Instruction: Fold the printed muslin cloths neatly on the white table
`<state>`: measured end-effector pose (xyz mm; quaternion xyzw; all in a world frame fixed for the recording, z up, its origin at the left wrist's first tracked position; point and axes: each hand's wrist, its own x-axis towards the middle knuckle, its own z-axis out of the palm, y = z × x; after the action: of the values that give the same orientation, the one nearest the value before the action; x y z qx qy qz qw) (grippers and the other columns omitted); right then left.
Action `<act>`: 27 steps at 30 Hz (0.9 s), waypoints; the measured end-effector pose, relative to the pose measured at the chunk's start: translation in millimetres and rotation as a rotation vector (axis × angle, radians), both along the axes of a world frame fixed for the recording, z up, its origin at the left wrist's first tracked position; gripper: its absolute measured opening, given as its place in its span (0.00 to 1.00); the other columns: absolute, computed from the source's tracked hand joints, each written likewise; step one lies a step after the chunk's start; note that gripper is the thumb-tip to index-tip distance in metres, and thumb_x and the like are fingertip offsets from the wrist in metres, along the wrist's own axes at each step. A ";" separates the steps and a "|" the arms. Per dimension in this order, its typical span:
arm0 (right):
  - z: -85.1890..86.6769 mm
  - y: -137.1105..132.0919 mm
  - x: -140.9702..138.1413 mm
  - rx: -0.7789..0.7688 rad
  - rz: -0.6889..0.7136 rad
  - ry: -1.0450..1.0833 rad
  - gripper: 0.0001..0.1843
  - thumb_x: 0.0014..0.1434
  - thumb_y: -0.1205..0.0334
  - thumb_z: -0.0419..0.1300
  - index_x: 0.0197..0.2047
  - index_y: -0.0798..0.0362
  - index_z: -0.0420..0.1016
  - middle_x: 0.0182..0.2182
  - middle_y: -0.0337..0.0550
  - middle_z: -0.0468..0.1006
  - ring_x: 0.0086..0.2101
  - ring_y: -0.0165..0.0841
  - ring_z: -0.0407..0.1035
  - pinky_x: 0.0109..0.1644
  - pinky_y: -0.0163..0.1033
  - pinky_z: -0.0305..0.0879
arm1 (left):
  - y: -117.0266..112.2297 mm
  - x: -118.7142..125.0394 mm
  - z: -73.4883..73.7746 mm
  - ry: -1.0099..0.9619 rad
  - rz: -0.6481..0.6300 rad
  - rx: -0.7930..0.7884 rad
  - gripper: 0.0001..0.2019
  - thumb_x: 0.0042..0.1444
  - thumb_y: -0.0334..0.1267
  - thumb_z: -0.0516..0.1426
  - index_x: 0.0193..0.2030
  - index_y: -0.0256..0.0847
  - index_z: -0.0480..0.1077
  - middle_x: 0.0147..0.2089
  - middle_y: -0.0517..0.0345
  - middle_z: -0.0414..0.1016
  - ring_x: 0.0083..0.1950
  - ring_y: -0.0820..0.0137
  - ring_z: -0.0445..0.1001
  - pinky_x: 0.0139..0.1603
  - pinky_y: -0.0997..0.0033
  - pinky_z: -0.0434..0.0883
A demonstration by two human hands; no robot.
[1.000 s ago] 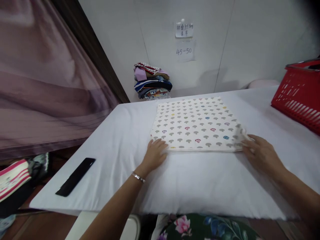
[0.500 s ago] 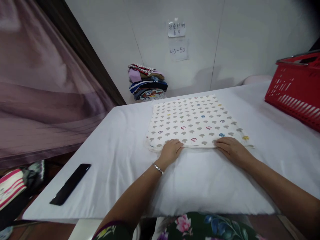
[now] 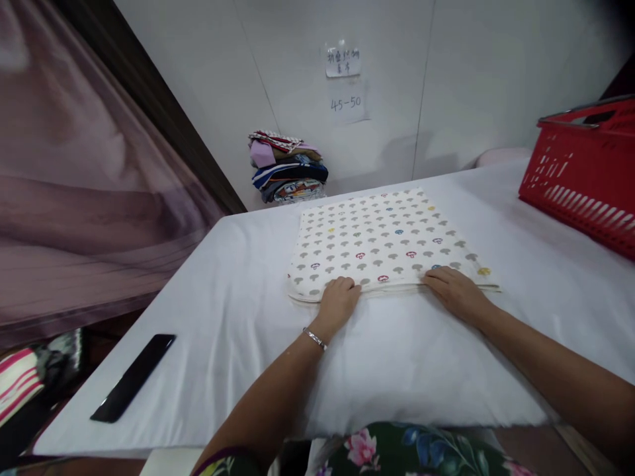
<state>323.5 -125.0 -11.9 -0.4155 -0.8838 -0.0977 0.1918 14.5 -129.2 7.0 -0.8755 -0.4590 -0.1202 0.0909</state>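
Observation:
A folded white cloth printed with grey and coloured mushrooms lies on the white-covered table. Its near edge shows several layers, slightly parted towards the right corner. My left hand, with a silver bracelet at the wrist, pinches that near edge left of its middle. Farther right, my right hand has its fingers on top of the same edge, its thumb out of sight, holding the cloth there.
A red plastic basket stands at the table's right. Behind the far edge rises a stack of folded fabrics. A flat black object lies at the left front, and a pinkish curtain hangs on the left.
The view has shifted slightly. The cloth's near edge has risen a little between my hands, and its layers show more apart at the right. Both hands keep their places on the edge.

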 end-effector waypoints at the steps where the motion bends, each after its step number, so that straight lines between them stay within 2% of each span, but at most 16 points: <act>1: -0.4 0.9 0.2 0.005 -0.004 -0.004 0.16 0.62 0.68 0.46 0.44 0.53 0.73 0.42 0.48 0.75 0.41 0.38 0.66 0.43 0.43 0.63 | 0.6 -0.6 0.5 0.002 -0.006 0.009 0.09 0.62 0.35 0.48 0.37 0.41 0.70 0.37 0.54 0.70 0.40 0.66 0.65 0.38 0.65 0.60; 4: 11.9 15.3 -1.3 0.032 -0.037 -0.040 0.16 0.59 0.71 0.47 0.42 0.53 0.73 0.40 0.49 0.75 0.39 0.39 0.66 0.41 0.43 0.62 | 14.5 -0.6 13.2 0.000 0.002 0.042 0.09 0.62 0.35 0.49 0.37 0.42 0.70 0.36 0.54 0.69 0.39 0.66 0.64 0.38 0.65 0.59; 7: 40.5 43.5 -5.9 0.086 -0.125 -0.075 0.16 0.53 0.74 0.49 0.39 0.54 0.74 0.37 0.49 0.75 0.37 0.39 0.66 0.38 0.42 0.61 | 43.4 2.9 39.8 -0.005 0.055 0.100 0.11 0.62 0.36 0.48 0.35 0.41 0.71 0.35 0.53 0.69 0.39 0.65 0.64 0.38 0.65 0.58; 9: 58.1 59.6 -8.7 0.166 -0.206 -0.024 0.16 0.52 0.74 0.50 0.40 0.54 0.74 0.37 0.50 0.75 0.37 0.40 0.65 0.38 0.43 0.60 | 61.4 5.3 56.3 -0.032 0.084 0.168 0.11 0.63 0.35 0.47 0.36 0.41 0.71 0.36 0.53 0.69 0.39 0.65 0.64 0.38 0.65 0.57; 11: 64.6 65.5 -9.5 0.241 -0.240 0.048 0.16 0.54 0.73 0.50 0.42 0.55 0.73 0.40 0.52 0.75 0.39 0.41 0.65 0.40 0.44 0.59 | 69.7 5.9 63.0 -0.065 0.090 0.238 0.12 0.63 0.35 0.46 0.38 0.40 0.71 0.38 0.52 0.69 0.41 0.65 0.64 0.39 0.64 0.57; 13: 56.2 59.3 -7.3 0.245 -0.165 0.062 0.17 0.56 0.73 0.48 0.44 0.55 0.73 0.40 0.51 0.75 0.40 0.40 0.66 0.41 0.44 0.60 | 65.1 3.9 55.5 -0.058 0.044 0.237 0.12 0.63 0.34 0.46 0.37 0.40 0.70 0.36 0.52 0.69 0.40 0.65 0.63 0.38 0.65 0.57; 17: 16.9 30.3 2.8 0.083 0.112 -0.027 0.17 0.61 0.70 0.44 0.44 0.54 0.73 0.39 0.50 0.76 0.38 0.37 0.67 0.41 0.43 0.62 | 33.4 -4.3 15.7 0.043 -0.160 0.062 0.12 0.62 0.33 0.49 0.31 0.39 0.69 0.32 0.56 0.68 0.37 0.68 0.63 0.37 0.67 0.57; 20: 2.0 17.1 8.6 -0.005 0.146 -0.076 0.17 0.63 0.69 0.43 0.42 0.55 0.74 0.40 0.50 0.76 0.38 0.37 0.66 0.42 0.43 0.63 | 16.4 -8.0 -3.4 0.039 -0.144 0.016 0.10 0.62 0.33 0.49 0.32 0.39 0.69 0.33 0.56 0.68 0.39 0.68 0.64 0.37 0.68 0.58; 22: 2.6 15.1 10.0 -0.036 0.146 -0.086 0.18 0.63 0.68 0.43 0.42 0.55 0.74 0.40 0.50 0.76 0.38 0.37 0.67 0.42 0.43 0.63 | 12.9 -8.0 -5.2 0.028 -0.120 -0.001 0.11 0.62 0.34 0.49 0.32 0.38 0.69 0.33 0.56 0.68 0.39 0.68 0.64 0.37 0.68 0.58; 27: 8.9 13.3 11.4 -0.098 0.142 -0.048 0.18 0.64 0.66 0.43 0.45 0.52 0.74 0.40 0.48 0.76 0.39 0.38 0.67 0.43 0.44 0.63 | 10.6 -6.0 2.4 0.037 -0.121 -0.043 0.11 0.63 0.35 0.47 0.37 0.39 0.70 0.36 0.56 0.69 0.41 0.68 0.64 0.39 0.68 0.59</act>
<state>334.9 -111.7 -3.0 -0.3581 -0.9192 -0.0503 0.1563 8.5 -118.6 9.4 -0.9054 -0.4062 -0.0993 0.0731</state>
